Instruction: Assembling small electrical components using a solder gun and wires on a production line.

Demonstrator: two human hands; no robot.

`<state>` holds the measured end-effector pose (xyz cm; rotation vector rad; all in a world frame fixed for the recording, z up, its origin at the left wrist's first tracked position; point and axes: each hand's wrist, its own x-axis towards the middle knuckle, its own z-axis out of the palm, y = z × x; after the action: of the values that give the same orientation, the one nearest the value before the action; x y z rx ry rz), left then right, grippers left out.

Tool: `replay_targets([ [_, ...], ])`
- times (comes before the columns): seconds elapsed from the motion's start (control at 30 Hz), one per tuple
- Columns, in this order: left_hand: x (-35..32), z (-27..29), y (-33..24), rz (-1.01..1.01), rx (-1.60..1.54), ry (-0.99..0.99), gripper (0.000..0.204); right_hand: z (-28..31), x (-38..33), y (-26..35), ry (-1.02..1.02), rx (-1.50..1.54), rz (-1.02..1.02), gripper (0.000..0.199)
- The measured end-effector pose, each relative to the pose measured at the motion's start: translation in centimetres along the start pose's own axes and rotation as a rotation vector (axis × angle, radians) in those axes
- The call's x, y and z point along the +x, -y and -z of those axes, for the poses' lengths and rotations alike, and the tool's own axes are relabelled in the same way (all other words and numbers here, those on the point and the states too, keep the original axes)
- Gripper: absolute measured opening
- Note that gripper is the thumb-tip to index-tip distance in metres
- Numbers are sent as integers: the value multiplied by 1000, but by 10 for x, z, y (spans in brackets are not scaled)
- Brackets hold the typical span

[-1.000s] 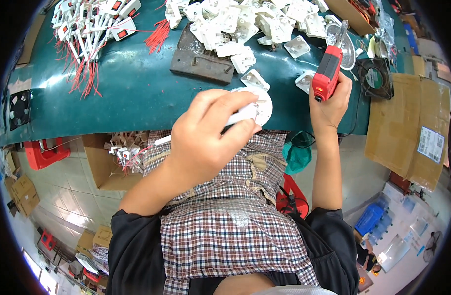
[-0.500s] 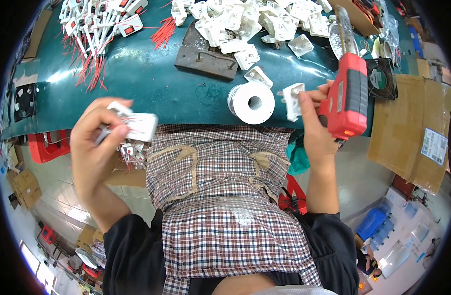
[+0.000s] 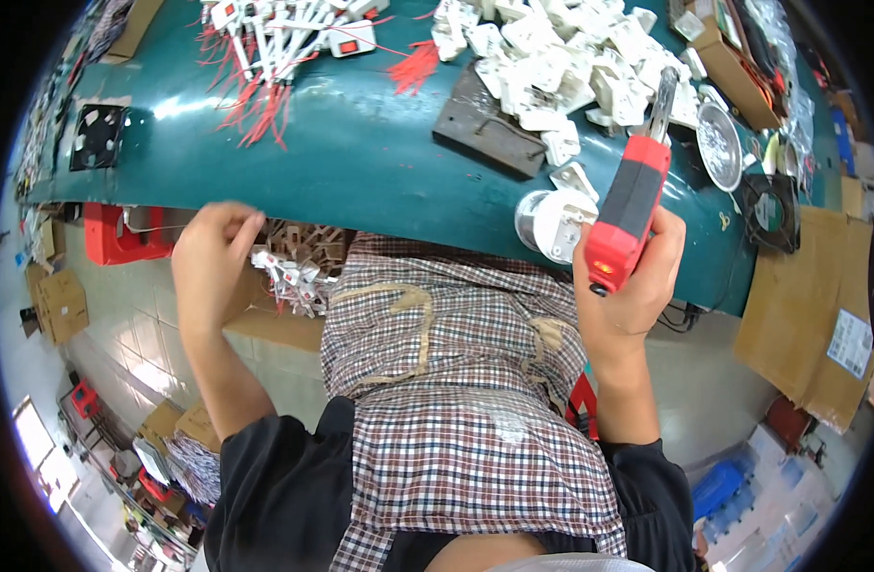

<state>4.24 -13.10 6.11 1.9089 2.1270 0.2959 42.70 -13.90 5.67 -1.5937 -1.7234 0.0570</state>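
Note:
My right hand (image 3: 627,276) grips a red and black soldering gun (image 3: 626,214), its metal tip pointing away toward the pile. By its fingers is a white plug housing (image 3: 572,227), in front of a wire spool (image 3: 537,221) near the table edge. Part of that housing is hidden behind the gun. My left hand (image 3: 215,248) hangs just off the table's front edge, fingers loosely bent and thumb apart, with nothing visible in it. Below and right of it, white switch pieces with red rockers (image 3: 298,281) lie in a cardboard box (image 3: 279,329).
Many white plug housings (image 3: 589,57) are heaped at the back, beside a dark metal block (image 3: 489,133). Switch pieces with red wires (image 3: 275,48) lie at the back left. A metal dish (image 3: 719,143) and fan (image 3: 772,210) stand right; another fan (image 3: 98,136) is far left.
The white switch piece has left my left hand, which moved lower, beside the box. My right hand turned the soldering gun and came in front of the spool. The view shifted left.

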Motion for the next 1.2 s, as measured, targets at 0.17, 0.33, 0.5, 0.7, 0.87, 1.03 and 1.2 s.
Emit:
replay_targets([
  [0.17, 70, -19, -51, -69, -157, -288, 17, -3, -3, 4, -23, -43, 50, 57],
  [0.33, 164, -48, -51, 128, -369, -413, 42, 10, -9, 0, -14, -26, 69, 57],
  [0.5, 206, -50, -50, 270, -164, -455, 52, 31, -36, -14, -26, 48, -116, 53],
  [0.7, 231, -58, -18, 141, -60, -507, 48, 40, -38, -18, -64, 159, -173, 47],
  [0.87, 232, -52, -14, -76, -215, -808, 39, 46, -40, -17, -1, 148, -209, 49],
  [1.03, 179, -5, -69, -263, -775, -779, 29, 55, -44, -20, -5, 149, -264, 46],
  [1.2, 115, 7, -134, -316, -1308, 96, 28, 53, -26, -12, -35, 182, -281, 35],
])
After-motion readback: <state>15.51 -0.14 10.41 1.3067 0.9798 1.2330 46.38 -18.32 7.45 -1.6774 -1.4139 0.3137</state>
